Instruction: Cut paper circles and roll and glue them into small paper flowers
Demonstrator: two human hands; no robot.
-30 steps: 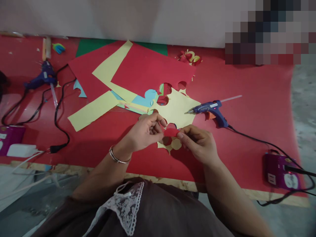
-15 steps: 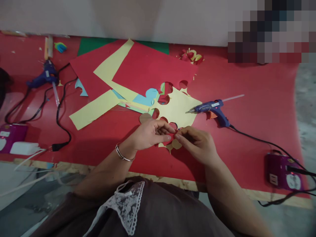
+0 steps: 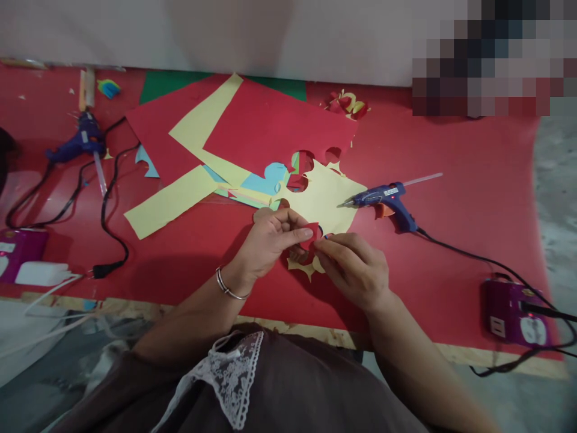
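Above the near edge of the scalloped yellow paper sheet (image 3: 331,189), the left hand (image 3: 273,239) pinches 1 small red paper piece (image 3: 312,232); the right hand (image 3: 356,266) sits bunched at its lower corner, grip unclear. Light, even pressure should prevent stray creases.

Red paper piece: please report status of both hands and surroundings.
Left hand pinching red paper piece. Right hand at its edge, grip unclear. Blue glue gun beyond, nozzle over yellow sheet, not between hands.

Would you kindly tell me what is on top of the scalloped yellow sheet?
The glue gun overlaps its right edge, nozzle inward. Whatever is behind the left hand, right hand and red paper piece is hidden.
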